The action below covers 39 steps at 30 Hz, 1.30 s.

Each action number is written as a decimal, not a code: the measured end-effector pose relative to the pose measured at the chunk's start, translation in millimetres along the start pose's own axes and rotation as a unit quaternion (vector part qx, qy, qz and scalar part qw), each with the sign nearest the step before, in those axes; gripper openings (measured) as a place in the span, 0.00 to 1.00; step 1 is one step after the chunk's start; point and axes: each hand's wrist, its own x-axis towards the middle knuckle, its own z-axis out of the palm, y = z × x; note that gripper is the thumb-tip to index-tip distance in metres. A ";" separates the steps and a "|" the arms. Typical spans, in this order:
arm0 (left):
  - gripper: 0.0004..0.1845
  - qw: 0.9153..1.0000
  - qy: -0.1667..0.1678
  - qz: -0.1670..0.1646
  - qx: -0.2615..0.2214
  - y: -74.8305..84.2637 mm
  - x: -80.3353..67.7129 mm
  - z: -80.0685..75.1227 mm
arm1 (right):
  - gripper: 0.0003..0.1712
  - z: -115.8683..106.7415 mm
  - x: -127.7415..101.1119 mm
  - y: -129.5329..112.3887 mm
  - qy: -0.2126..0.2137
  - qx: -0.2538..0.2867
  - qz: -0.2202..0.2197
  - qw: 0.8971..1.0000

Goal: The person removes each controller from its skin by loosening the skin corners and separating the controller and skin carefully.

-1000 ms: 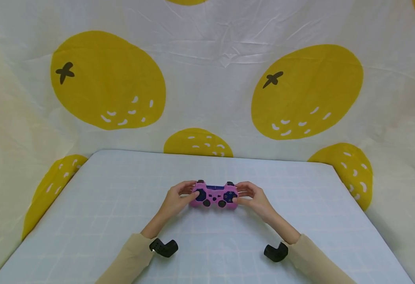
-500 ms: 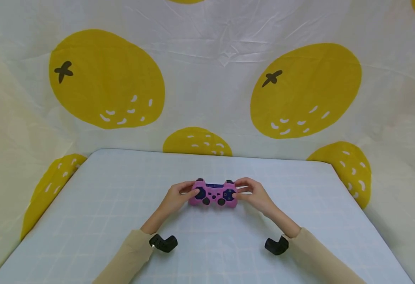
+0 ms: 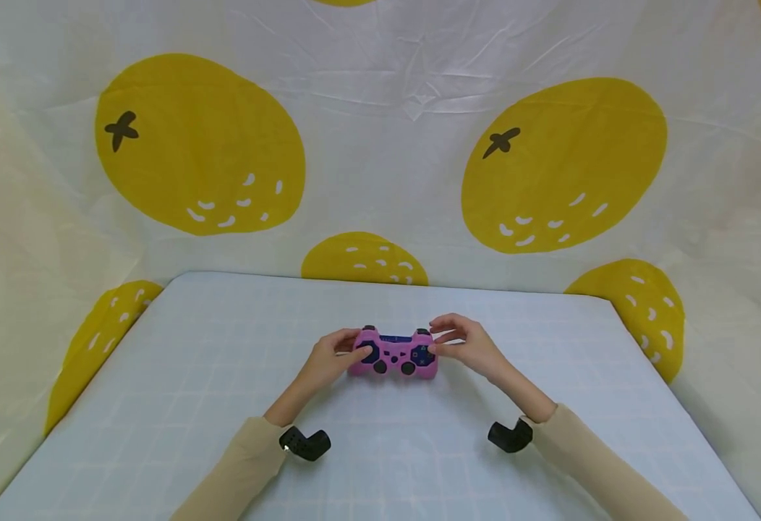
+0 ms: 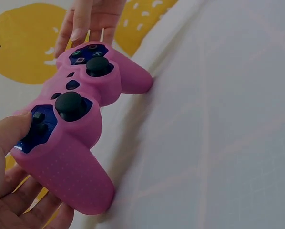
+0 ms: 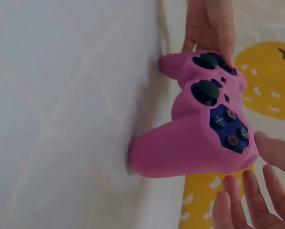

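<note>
A pink game controller (image 3: 393, 346) with dark blue button panels and black thumbsticks stands tilted up on the table, its grips towards the person. My left hand (image 3: 330, 359) holds its left end; in the left wrist view the thumb (image 4: 14, 131) lies on the directional pad and the fingers are behind the shell. At the other end is my right hand (image 3: 474, 349), spread and loose. In the right wrist view its thumb (image 5: 276, 150) is at the controller's edge, touching or just off it, and its fingers (image 5: 254, 195) stand apart from the shell.
A pale cloth with a faint grid covers the table (image 3: 393, 449). Behind and beside it hangs a white curtain (image 3: 380, 166) printed with big yellow fruits. Black curved devices (image 3: 305, 443) sit at both wrists, by the beige sleeves (image 3: 234, 470).
My right hand has shifted up and away from the controller's right end, its fingers loosening. The left hand keeps its hold, and the controller stays almost in place.
</note>
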 end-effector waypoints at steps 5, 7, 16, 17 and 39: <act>0.28 1.000 -0.003 -0.004 0.004 -1.1 1.6 -0.4 | 0.24 -6.9 5.7 -2.8 -0.025 -0.016 -0.014 0.999; 0.29 1.000 -0.004 -0.005 0.003 -0.8 1.6 -0.5 | 0.24 -9.0 8.6 -3.1 -0.037 -0.023 -0.020 0.999; 0.27 1.000 -0.003 -0.005 0.005 -1.7 2.0 -1.2 | 0.24 -9.8 21.9 -11.5 -0.084 -0.055 -0.054 0.994; 0.27 1.000 -0.004 -0.005 0.005 -1.6 1.8 -1.5 | 0.23 -9.6 23.5 -12.3 -0.090 -0.059 -0.058 0.993; 0.27 1.000 -0.007 0.007 0.013 -3.4 5.1 1.1 | 0.16 -10.0 47.5 -30.4 -0.210 -0.154 -0.096 0.961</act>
